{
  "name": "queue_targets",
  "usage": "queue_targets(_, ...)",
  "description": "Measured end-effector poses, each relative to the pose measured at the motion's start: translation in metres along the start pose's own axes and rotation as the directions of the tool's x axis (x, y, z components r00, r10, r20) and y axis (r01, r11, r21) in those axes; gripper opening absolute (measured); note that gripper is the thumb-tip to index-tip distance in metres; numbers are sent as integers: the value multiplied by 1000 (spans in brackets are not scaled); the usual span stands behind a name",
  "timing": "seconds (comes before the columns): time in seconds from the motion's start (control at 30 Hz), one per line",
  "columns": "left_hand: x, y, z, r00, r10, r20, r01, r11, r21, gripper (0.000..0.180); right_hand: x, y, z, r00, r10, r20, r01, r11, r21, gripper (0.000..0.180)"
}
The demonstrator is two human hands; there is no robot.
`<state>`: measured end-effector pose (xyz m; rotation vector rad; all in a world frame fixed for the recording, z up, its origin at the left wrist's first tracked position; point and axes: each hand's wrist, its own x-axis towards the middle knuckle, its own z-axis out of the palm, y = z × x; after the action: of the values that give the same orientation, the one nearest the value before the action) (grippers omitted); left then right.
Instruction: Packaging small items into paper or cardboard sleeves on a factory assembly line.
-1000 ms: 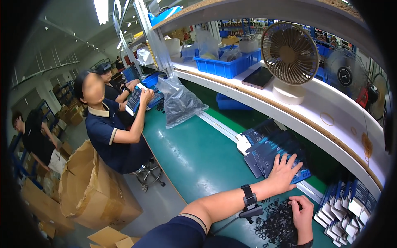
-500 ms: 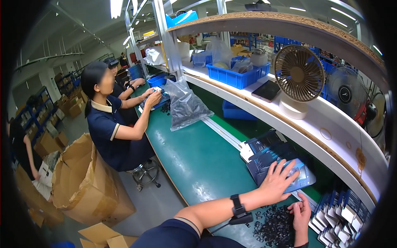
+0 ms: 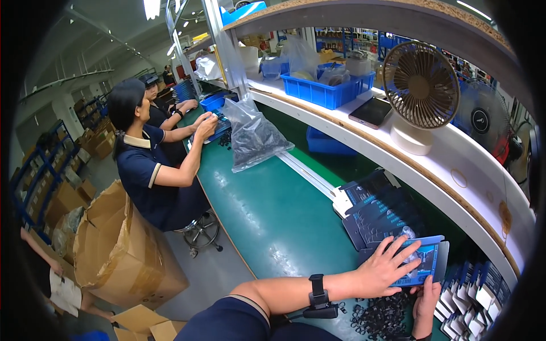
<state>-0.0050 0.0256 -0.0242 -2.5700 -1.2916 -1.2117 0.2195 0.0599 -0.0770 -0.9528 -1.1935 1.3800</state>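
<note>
A flat blue printed box (image 3: 430,267) with a dark end flap lies at the right side of the bench. My left hand (image 3: 387,266) rests on its face, fingers stretched and spread apart. At the box's near edge my right hand (image 3: 425,298) grips it, thumb and fingertips at the rim; part of that grip is hidden. Several dark printed flat boxes (image 3: 378,213) lie overlapped just beyond. Below my left wrist is a heap of small black clip-like parts (image 3: 378,318).
Folded cartons with white flaps (image 3: 469,304) stand packed at the right. A shelf above holds a fan (image 3: 421,85), a phone (image 3: 371,112) and a blue bin (image 3: 327,91). Further along the bench sit a clear bag of dark parts (image 3: 256,139) and a co-worker (image 3: 153,148).
My left hand has drawn the blue box off the overlapped boxes, nearer to me and rightward. My right hand, apart from it before, now grips its near edge.
</note>
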Motion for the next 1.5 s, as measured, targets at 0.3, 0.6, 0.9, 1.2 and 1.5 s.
queue_targets(0.3,9,-18,-16,989,-114,-90,101,986,-135,54,10,-11,16,993,113,24,-116,980,159,24)
queue_targets(0.6,13,-23,-10,741,-441,506,595,84,-799,55,6,-36,9,984,147,104,-158,982,105,23)
queue_targets(0.9,9,-12,-14,719,-380,582,619,-30,-784,49,-3,-34,24,987,112,117,-139,956,257,34)
queue_targets(1.2,19,-7,-21,985,-167,39,169,910,-378,54,10,-34,16,984,170,52,-177,905,388,57)
queue_targets(1.5,15,-11,-24,965,-96,-246,-48,852,-522,28,2,-43,27,995,19,-99,9,962,274,56)
